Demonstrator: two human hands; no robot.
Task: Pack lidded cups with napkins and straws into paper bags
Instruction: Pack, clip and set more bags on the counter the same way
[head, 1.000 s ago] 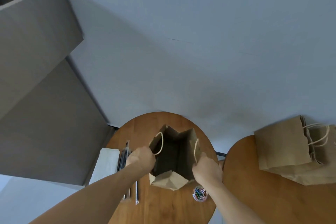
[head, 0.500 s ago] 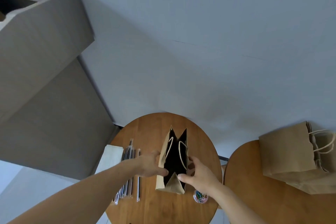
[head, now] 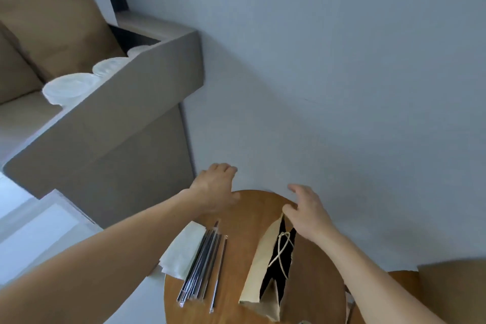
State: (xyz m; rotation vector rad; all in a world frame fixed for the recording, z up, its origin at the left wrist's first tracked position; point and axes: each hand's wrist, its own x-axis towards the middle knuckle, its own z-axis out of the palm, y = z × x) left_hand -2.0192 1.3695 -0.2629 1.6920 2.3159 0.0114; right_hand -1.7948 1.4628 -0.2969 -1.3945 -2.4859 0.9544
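Touching tan paper bag (head: 259, 265) rim, right hand (head: 307, 214) loose-fingered; left hand (head: 214, 189) relaxed, empty, over round wooden table (head: 257, 208).

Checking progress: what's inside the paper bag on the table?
The paper bag shows only darkness through its narrow mouth, twine handles crossing it. Its walls hide the bottom and any contents.
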